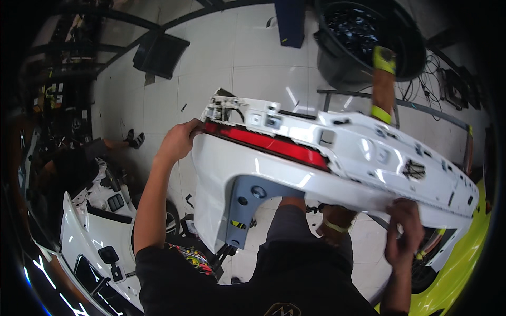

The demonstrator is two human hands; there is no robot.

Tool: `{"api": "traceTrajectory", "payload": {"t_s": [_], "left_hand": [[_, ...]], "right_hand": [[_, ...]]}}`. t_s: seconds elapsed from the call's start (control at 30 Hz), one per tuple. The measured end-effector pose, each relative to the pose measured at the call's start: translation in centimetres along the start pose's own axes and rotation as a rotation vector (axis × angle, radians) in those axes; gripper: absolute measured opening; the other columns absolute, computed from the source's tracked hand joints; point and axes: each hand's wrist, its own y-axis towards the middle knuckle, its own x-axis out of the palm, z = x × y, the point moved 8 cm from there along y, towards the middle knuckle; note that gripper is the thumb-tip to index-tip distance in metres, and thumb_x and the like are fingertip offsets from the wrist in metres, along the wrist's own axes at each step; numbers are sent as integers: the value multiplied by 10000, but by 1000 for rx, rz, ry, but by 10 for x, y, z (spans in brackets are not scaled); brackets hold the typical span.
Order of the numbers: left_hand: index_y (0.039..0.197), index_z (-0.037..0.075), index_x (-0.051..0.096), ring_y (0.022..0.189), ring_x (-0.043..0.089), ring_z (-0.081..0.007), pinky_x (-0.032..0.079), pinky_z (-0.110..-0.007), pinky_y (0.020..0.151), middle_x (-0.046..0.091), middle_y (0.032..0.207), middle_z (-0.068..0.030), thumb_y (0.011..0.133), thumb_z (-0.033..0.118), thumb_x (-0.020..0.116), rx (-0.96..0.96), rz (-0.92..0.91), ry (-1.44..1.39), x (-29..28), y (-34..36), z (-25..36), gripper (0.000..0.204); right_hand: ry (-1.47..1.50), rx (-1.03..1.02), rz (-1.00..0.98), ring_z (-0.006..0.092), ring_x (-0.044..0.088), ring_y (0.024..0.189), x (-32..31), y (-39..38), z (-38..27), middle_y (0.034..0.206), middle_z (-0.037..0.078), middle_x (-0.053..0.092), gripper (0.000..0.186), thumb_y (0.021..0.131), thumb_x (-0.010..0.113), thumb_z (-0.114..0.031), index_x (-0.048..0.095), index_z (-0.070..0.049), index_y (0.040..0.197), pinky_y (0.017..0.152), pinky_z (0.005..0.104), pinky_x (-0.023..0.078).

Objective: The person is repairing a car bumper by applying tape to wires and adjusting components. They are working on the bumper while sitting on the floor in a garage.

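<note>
A long white car body panel [385,152] lies across the space before me, tilted down toward the right. Set into it is a red lamp strip [269,146], and a grey trim piece [247,197] with round holes hangs at its lower left. My left hand [182,138] is closed around the panel's left end, beside the lamp strip. At the panel's near edge on the right is my right hand [405,229]. Its fingers are curled and slightly blurred; whatever they may hold is hidden.
Under the panel stands a frame with a padded post [383,87] wrapped in yellow tape. Beyond is a large dark bin [337,63]. A white car [100,237] stands at left, a yellow-green car [458,274] at right. Another person's leg [118,143] shows far left.
</note>
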Motion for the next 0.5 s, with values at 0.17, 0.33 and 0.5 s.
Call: {"api": "traceTrajectory", "payload": {"t_s": [0.17, 0.33, 0.5], "left_hand": [[1024, 32, 711, 968, 686, -367, 542, -431, 865, 735, 1022, -124, 934, 41, 664, 67, -85, -121, -2, 35, -67, 102], [1020, 44, 721, 951, 677, -323, 537, -428, 856, 700, 1017, -91, 866, 33, 719, 199, -169, -149, 17, 57, -97, 154], [973, 81, 729, 930, 667, -265, 517, -400, 857, 682, 968, -36, 833, 53, 708, 350, -235, -87, 9, 77, -97, 145]], "right_hand": [[-203, -22, -135, 415, 626, 1114, 75, 163, -18, 1179, 236, 629, 355, 838, 591, 17, 674, 26, 1183, 985, 440, 476], [-162, 59, -516, 418, 675, 1026, 200, 252, -22, 1140, 249, 669, 391, 921, 645, -188, 652, 27, 1248, 939, 432, 514], [-41, 219, -678, 374, 658, 759, 252, 262, -12, 836, 181, 669, 468, 892, 691, -357, 702, 18, 1172, 779, 424, 501]]}}
